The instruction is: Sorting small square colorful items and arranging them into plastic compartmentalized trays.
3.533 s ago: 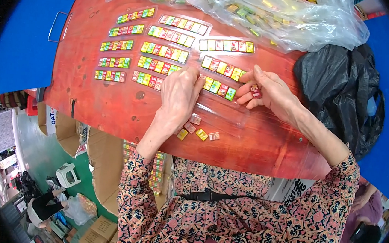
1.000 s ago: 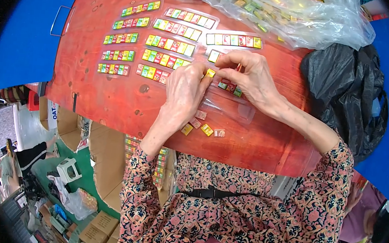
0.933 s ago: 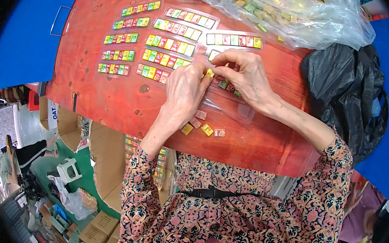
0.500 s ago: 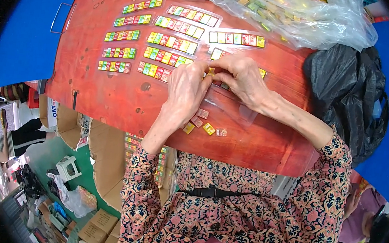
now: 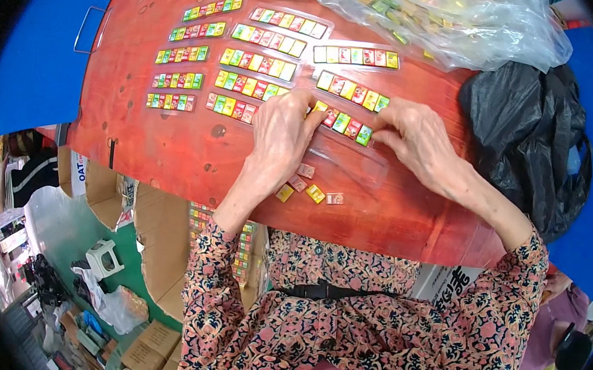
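A row of small coloured boxes (image 5: 346,124) in a clear plastic tray lies between my hands on the red table. My left hand (image 5: 281,124) is closed at its left end, thumb and forefinger covering the boxes there. At the right end my right hand (image 5: 421,134) curls its thumb and fingers around the end of the row. Just above lies another filled tray (image 5: 352,91). Nearer me is an unfilled clear tray (image 5: 348,154). Several loose boxes (image 5: 315,193) in yellow and pinkish brown lie below my left hand.
Filled trays (image 5: 256,63) stand in columns on the red table (image 5: 194,148). A clear bag (image 5: 457,37) of small boxes lies at the far side. A crumpled black bag (image 5: 526,135) sits at the right. Below the table's left edge is an open cardboard box (image 5: 161,244).
My right hand has moved right, away from my left hand, to the right end of the row. The coloured boxes between them are now uncovered. My left hand stays at the left end.
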